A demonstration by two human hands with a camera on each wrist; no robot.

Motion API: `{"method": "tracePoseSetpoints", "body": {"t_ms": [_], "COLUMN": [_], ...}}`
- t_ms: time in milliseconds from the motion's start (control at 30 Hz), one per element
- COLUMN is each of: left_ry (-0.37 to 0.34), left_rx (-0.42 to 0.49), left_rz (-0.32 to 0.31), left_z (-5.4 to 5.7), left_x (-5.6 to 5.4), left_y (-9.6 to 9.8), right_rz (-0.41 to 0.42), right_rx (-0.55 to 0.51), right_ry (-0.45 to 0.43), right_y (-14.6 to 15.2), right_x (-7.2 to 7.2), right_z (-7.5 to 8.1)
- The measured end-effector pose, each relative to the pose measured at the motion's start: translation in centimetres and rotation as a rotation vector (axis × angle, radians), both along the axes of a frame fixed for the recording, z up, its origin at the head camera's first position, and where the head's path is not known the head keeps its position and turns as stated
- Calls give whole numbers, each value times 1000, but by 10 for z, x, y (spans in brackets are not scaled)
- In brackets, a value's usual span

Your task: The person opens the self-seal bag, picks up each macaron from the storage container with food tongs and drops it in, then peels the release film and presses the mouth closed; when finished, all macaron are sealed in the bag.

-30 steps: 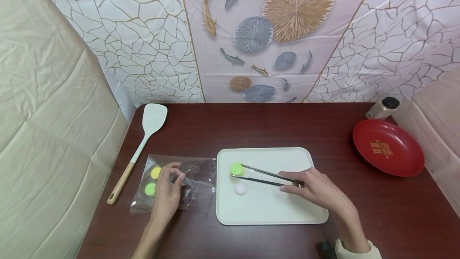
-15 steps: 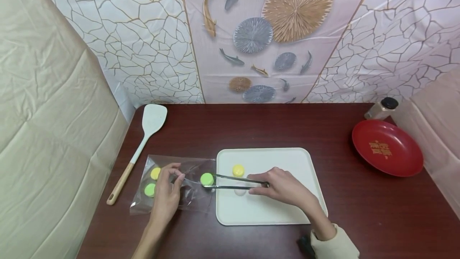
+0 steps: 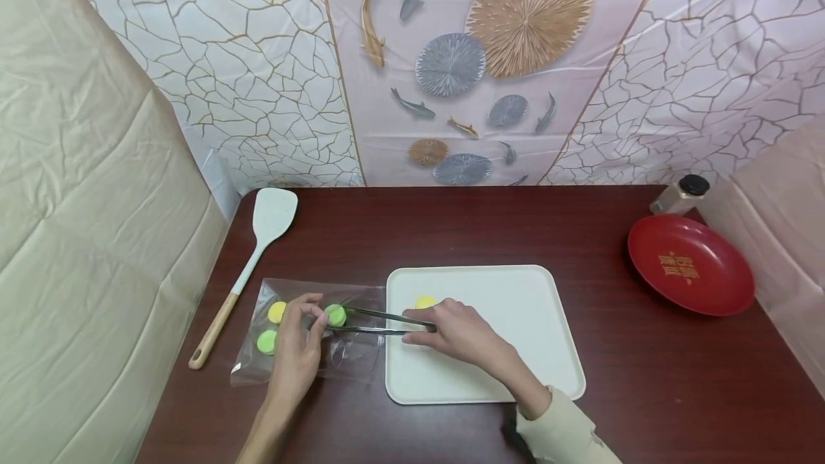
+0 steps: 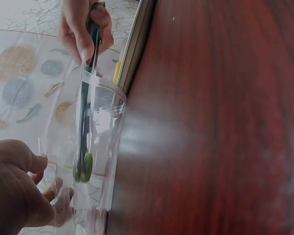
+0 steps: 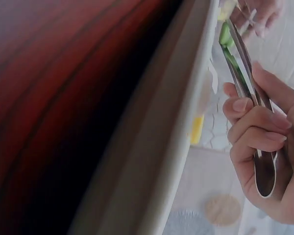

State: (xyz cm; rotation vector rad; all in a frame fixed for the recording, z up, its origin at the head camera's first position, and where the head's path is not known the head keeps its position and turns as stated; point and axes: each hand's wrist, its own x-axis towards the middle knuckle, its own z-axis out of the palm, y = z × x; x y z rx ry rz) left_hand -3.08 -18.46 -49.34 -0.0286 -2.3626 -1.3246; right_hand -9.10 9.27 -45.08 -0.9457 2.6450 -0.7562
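With my right hand (image 3: 460, 335) I grip metal tongs (image 3: 387, 331), whose tips pinch a green macaron (image 3: 336, 315). In the left wrist view the tongs (image 4: 82, 117) reach through the mouth of a clear plastic bag (image 3: 361, 360), so the macaron is inside it. Thumb and fingertips of my left hand (image 3: 296, 339) pinch the bag's upper film. Deeper in the bag lie a yellow macaron (image 3: 277, 312) and another green macaron (image 3: 267, 341), the latter partly covered by the left hand. On the white tray (image 3: 490, 378), a yellow macaron (image 3: 425, 302) shows behind my right hand.
A white spatula (image 3: 275, 213) with a wooden handle lies left of the bag. A red oval plate (image 3: 715, 271) sits at the right, with a black-capped jar (image 3: 679, 195) behind it. Fabric panels border the table (image 3: 451, 228) at the back and sides.
My right hand has moved left, carrying the green macaron in the tongs from the tray into the bag. A yellow macaron beneath it became visible; a pale one is now hidden. The left hand stays put.
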Motion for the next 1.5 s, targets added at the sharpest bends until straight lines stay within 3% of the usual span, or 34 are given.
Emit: {"method": "tracePoseSetpoints", "body": {"t_ms": [67,167,400,567,733,867,1033,1200,1267,1333,1500], "left_ry": [52,73,-33,-72,-65,-15,-32,-90,-75,-46,46], "left_rx": [13,17,3,3,1,0,5,-3,-8,-5,13], "left_rz": [-15,-21,5,10,13,0,0,21,21,18,6], "left_z": [-5,-8,3,8,4,-4,-2,5,5,4,-4], "left_x": [-1,-1,1,4,3,2,2,3,2,2,0], "left_y": [-2,-3,-1,1,0,-2,-2,-1,-1,-1,-4], "right_rz": [2,4,-5,-9,-17,-20,-28,-33,-36,-28,-45], "right_rx": [5,11,-3,4,15,18,49,43,28,5,-18], "right_ry": [17,49,54,81,60,37,23,8,13,75,129], "right_y": [-9,-21,-47,-57,-64,-68,-71,-69,-64,-51,-9], "right_x": [0,0,-1,-4,-6,-7,-8,-8,-7,-9,3], "right_z": [-1,-1,-5,-7,-9,-8,-8,-9,-8,-26,-19]}}
